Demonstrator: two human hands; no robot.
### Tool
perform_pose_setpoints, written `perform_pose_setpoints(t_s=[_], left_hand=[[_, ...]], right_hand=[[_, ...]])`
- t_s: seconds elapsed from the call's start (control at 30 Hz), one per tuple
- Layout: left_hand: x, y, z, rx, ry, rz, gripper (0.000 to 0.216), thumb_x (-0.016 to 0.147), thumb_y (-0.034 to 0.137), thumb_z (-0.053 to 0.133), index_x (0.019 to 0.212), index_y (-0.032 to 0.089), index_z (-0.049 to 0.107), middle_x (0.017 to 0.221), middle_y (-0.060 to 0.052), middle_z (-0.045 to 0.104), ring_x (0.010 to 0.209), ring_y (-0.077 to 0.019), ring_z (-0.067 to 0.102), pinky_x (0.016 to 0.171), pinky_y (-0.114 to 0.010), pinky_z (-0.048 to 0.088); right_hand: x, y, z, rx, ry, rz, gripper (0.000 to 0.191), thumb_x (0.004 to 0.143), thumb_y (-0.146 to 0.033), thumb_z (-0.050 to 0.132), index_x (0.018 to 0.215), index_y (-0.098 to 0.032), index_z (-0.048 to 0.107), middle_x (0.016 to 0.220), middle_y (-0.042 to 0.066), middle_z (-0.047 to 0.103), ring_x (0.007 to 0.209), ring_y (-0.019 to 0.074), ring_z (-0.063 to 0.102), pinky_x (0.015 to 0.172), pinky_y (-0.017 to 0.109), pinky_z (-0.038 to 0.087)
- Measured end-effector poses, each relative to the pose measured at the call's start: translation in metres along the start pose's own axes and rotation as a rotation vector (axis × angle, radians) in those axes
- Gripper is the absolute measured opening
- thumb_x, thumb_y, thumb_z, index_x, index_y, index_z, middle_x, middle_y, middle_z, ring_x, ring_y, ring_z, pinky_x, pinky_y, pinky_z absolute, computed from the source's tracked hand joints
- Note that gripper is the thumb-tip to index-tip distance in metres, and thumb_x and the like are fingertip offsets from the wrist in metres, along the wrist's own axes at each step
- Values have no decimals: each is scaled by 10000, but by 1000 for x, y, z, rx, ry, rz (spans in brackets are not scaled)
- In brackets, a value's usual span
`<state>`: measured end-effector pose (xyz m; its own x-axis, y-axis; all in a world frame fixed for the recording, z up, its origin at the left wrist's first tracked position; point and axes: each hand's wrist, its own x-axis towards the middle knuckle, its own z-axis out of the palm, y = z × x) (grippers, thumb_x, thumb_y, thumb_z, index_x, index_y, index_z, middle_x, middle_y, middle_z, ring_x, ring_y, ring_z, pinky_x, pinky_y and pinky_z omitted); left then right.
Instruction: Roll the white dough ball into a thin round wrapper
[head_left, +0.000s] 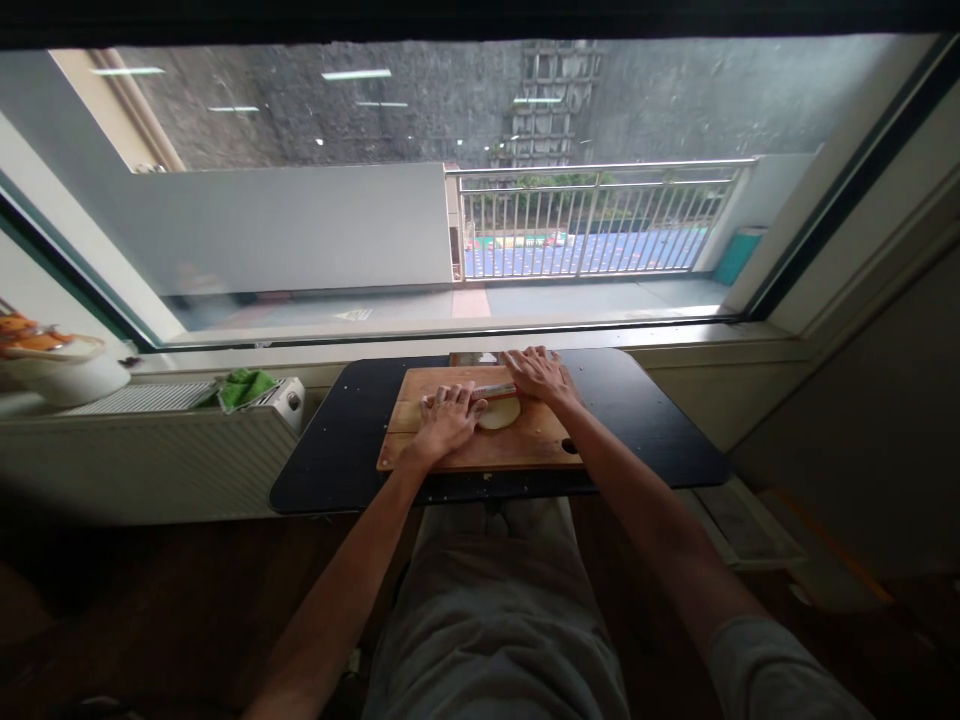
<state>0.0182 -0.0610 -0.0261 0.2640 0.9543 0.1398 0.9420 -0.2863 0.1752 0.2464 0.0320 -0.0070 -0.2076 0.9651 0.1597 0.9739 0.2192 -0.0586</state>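
Observation:
A slim rolling pin (pixel 495 391) with pale and reddish markings lies crosswise over a flat, round piece of pale dough (pixel 499 413). The dough rests on a wooden cutting board (pixel 465 455). My left hand (pixel 448 418) is closed over the pin's left end, its fingers bent forward and its thumb towards the dough. On the other end presses my right hand (pixel 541 376), palm down, with its fingers reaching forward past the pin. Both hands hide the pin's ends, and part of the dough is covered.
The board sits on a dark table (pixel 637 425) with rounded corners, specked with small crumbs. Behind it rises a large window (pixel 300 240). At the left are a white radiator (pixel 150 455), a green cloth (pixel 246 388) on it, and a white pot (pixel 79 372).

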Motion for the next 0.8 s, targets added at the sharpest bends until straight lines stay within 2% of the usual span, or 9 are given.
perform_pose_setpoints(t_s=[0.13, 0.23, 0.33, 0.47, 0.6, 0.7, 0.8], left_hand=[[-12, 12, 2, 3, 16, -57, 642, 1159, 588, 304, 1711, 280, 421, 1706, -147, 527, 1545, -387, 462, 1277, -724, 351], [-21, 20, 6, 12, 46, -86, 651, 1154, 600, 320, 1725, 298, 406, 1740, -152, 489, 1571, -397, 445, 1289, -749, 318], [-31, 27, 8, 18, 73, -81, 652, 1155, 585, 329, 1744, 309, 380, 1731, -157, 497, 1571, -398, 449, 1292, -755, 312], [-42, 30, 11, 11, 92, -64, 657, 1155, 565, 334, 1764, 317, 343, 1736, -149, 487, 1579, -389, 441, 1299, -744, 315], [-48, 31, 14, 4, 112, -68, 650, 1156, 562, 334, 1765, 335, 342, 1699, -147, 530, 1557, -382, 472, 1303, -722, 322], [-49, 32, 16, 8, 128, -87, 676, 1156, 568, 322, 1765, 276, 350, 1689, -178, 535, 1558, -393, 479, 1313, -720, 307], [-52, 32, 16, 6, 134, -89, 689, 1155, 576, 315, 1757, 244, 366, 1689, -187, 536, 1560, -395, 481, 1321, -717, 298]], right_hand=[[8, -3, 0, 45, -5, -15, 677, 1149, -580, 208, 1692, -270, 467, 1669, 191, 555, 1521, 406, 466, 1250, 694, 297], [9, -6, -2, 56, 0, 2, 698, 1150, -567, 204, 1738, -247, 399, 1714, 194, 514, 1527, 401, 467, 1259, 680, 304], [2, -8, -3, 35, 13, -5, 661, 1159, -523, 247, 1738, -248, 408, 1701, 182, 538, 1506, 379, 501, 1247, 631, 362], [-15, -6, -5, -56, -15, -163, 556, 1141, -364, 409, 1686, -296, 497, 1746, 115, 500, 1543, 346, 465, 1235, 571, 416], [-30, -6, -4, -84, -46, -137, 505, 1155, -327, 381, 1622, -265, 565, 1667, 136, 590, 1575, 360, 448, 1266, 684, 360], [-40, -8, -1, -82, -44, -144, 518, 1161, -313, 339, 1633, -259, 546, 1689, 139, 569, 1624, 404, 391, 1246, 790, 320], [-50, -7, 4, -85, -10, -183, 533, 1156, -274, 327, 1651, -251, 525, 1715, 138, 539, 1655, 404, 342, 1249, 773, 329]])
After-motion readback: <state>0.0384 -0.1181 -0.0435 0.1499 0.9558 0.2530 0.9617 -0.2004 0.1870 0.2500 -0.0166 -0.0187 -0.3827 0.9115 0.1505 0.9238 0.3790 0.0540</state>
